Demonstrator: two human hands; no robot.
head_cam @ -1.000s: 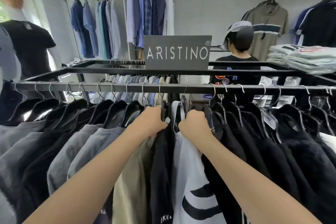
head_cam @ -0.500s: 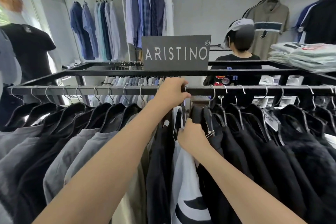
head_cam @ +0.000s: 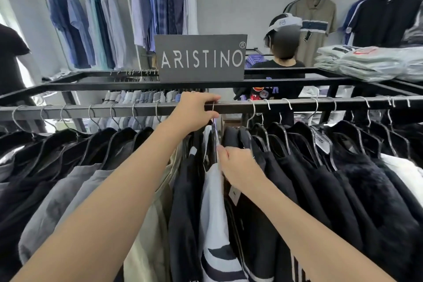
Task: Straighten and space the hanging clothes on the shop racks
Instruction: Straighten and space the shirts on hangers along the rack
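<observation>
Left hand [head_cam: 196, 110] up at the steel rail [head_cam: 91, 111], thumb and fingers closed round the wire hook [head_cam: 213, 109] of one hanger just where it sits on the bar. Right hand [head_cam: 238, 167] lower down, pushed into the gap between the white striped shirt [head_cam: 215, 213] and the black tops [head_cam: 343, 178] packed on its right. One fingertip shown against the hanger's shoulder, the rest buried in cloth. Cannot tell whether pinching fabric or only holding it aside.

Some risk, by the look of it, of lifting the hook clear of the rail if pulled upward rather than slid along, and so of dropping the shirt between its neighbours. Risk too of snagging the next hooks: crowded close on the right, loosely spaced on the left, so apt to bunch or tangle under a hard sideways shove. Likely also to drag the collar off the hanger's shoulder if the lower hand tugs while the upper one slides, leaving the shirt crooked. Worth watching the beige garment [head_cam: 155, 224] just to the left, pressed tight against the dark one beside it and easily creased by any squeeze that way.
</observation>
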